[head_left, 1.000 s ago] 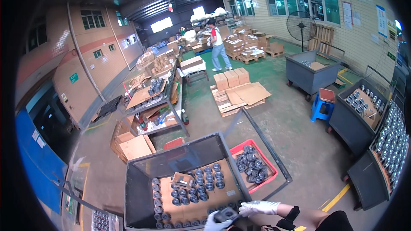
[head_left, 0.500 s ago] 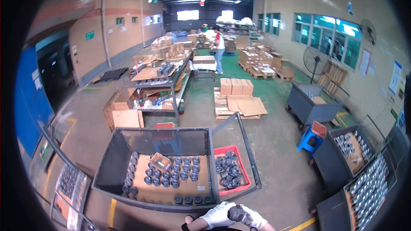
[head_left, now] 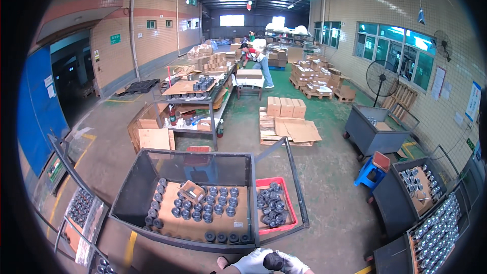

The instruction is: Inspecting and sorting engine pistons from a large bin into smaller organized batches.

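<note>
Grey metal forms the large cart (head_left: 133,192), with a red crate (head_left: 291,204) beside its right edge. Just outside its near right corner, gloved left hand (head_left: 253,262) and right hand (head_left: 293,263) have fingers clamped on a black part (head_left: 273,261).

White covers the left grip (head_left: 252,263) and right grip (head_left: 294,264) around a black part (head_left: 273,261); ahead of them, grey cart (head_left: 131,187), tan cardboard (head_left: 182,229), red tray (head_left: 289,203).
</note>
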Action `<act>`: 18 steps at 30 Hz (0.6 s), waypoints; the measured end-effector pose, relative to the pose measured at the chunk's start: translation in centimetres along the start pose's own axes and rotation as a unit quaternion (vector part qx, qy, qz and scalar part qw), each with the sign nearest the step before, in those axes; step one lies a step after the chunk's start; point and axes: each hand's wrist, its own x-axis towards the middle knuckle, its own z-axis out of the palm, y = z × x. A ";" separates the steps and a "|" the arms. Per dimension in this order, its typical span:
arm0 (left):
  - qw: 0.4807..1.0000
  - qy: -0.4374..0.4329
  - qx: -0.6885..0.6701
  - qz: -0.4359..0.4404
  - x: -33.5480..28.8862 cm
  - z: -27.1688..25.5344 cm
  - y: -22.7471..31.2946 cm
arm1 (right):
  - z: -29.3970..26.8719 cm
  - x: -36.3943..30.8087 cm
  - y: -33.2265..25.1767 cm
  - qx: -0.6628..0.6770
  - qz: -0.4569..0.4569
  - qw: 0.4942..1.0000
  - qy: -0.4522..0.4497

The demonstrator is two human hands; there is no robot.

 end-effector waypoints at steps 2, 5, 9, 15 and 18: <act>1.000 -0.002 -0.008 -0.004 -0.2 -0.3 0.3 | 0.0 0.3 0.3 0.032 0.041 0.999 -0.009; 0.999 0.008 0.039 0.000 -1.1 -0.7 0.4 | 1.2 0.9 2.2 -0.023 0.012 0.999 -0.025; 1.000 -0.001 0.003 0.006 -1.0 -1.0 1.3 | 4.2 1.4 3.9 -0.148 -0.104 0.980 -0.087; 1.000 -0.028 -0.015 0.000 -0.9 -2.0 2.3 | 5.7 1.6 4.5 -0.175 -0.111 0.976 -0.069; 1.000 -0.009 -0.004 -0.005 -1.2 -1.4 0.9 | 6.0 2.0 4.6 -0.185 -0.103 0.975 -0.060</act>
